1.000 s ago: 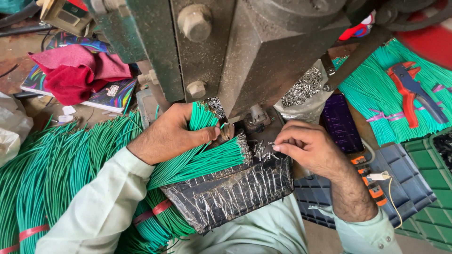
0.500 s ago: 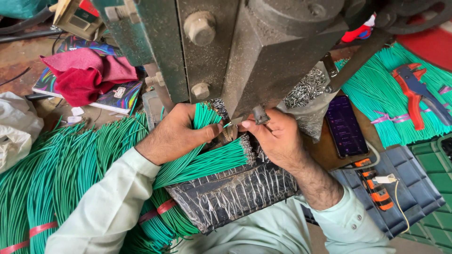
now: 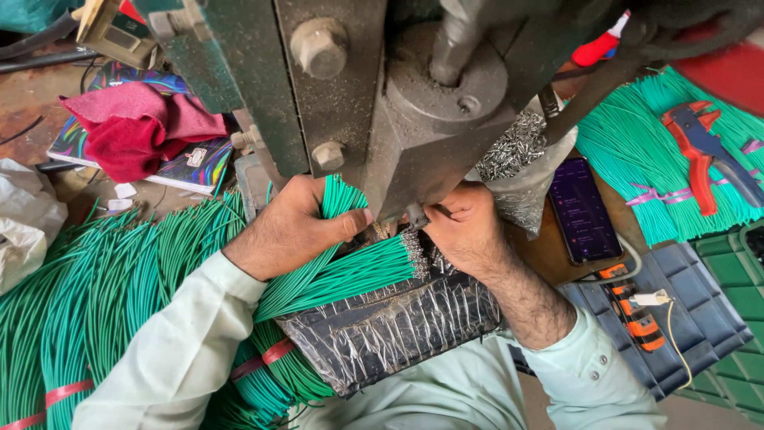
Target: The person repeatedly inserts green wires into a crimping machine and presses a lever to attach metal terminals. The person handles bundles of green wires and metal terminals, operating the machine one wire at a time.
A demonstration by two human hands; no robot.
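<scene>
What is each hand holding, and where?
Left hand grips the bundle of thin green wires near its metal-tipped ends. Right hand pinches under the press; contents hidden.

cluttered brown workbench (image 3: 32, 111) in daylight, dark plastic crates (image 3: 700, 295) at right.

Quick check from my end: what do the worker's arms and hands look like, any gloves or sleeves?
No gloves: both the left hand and right hand are bare, with no rings or watch showing. Each arm wears a pale mint-green shirt sleeve. The right sleeve is pushed up the forearm, and two small buttons show near its cuff.
</scene>
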